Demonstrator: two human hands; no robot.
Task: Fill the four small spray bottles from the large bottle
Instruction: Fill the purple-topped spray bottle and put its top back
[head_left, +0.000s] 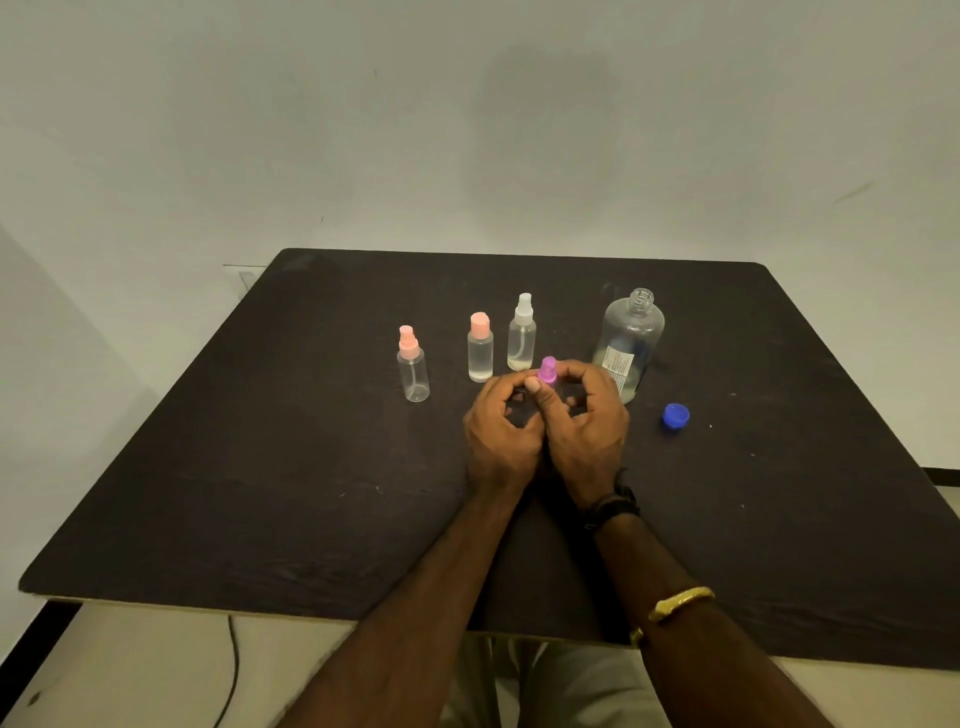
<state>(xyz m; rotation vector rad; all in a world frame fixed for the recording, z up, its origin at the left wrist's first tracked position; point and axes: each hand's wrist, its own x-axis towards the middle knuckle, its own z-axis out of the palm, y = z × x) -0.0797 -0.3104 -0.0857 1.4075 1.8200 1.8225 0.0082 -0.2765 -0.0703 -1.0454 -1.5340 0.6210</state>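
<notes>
Both hands, left (500, 434) and right (587, 423), are meeting mid-bench (260, 467), fingers (535, 387) gripping the purple-capped bottle (547, 370). Three small bottles (480, 347) are standing behind; large bottle (629, 343), uncapped, at right. Bench edges are lying well apart from everything.

Both forearms reach forward side by side, wrists low, and the left hand (501, 431) and right hand (589, 421) meet in the middle, knuckles up. Fingers (597, 371) of both hands curl inward, pinching a small purple-capped bottle (547, 370) between them. The right arm wears a dark wristband (613, 506) and a gold bangle (680, 603).
</notes>
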